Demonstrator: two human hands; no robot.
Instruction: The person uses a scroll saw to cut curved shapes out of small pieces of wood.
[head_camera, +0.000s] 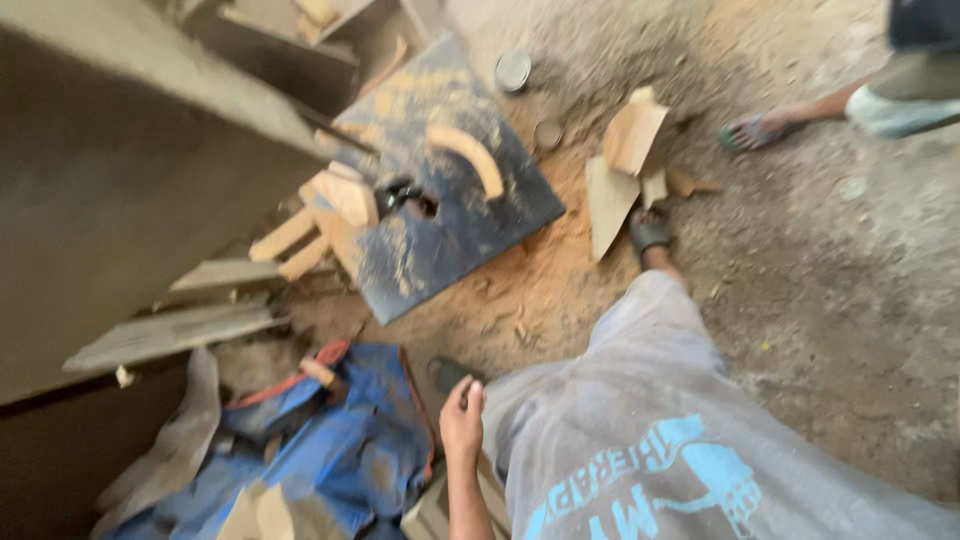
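The view is blurred. My left hand (462, 418) hangs low beside my grey printed clothing (650, 440), its back towards me and its fingers curled; the blur hides whether it holds anything. It is just below a small dark green object (447, 373) on the dirt floor and right of a crumpled blue cloth (350, 440). My leg stretches out to a foot in a dark sandal (649, 232). My right hand is out of view.
A dark blue board (460, 235) dusted with sawdust lies ahead, with a curved wood piece (468, 155) on it and wood offcuts (340, 198) at its left edge. Planks (170, 332) lean by a grey panel (100, 180). Another person's sandalled foot (755, 131) is at upper right, near pale board scraps (628, 140) and two round tins (513, 70).
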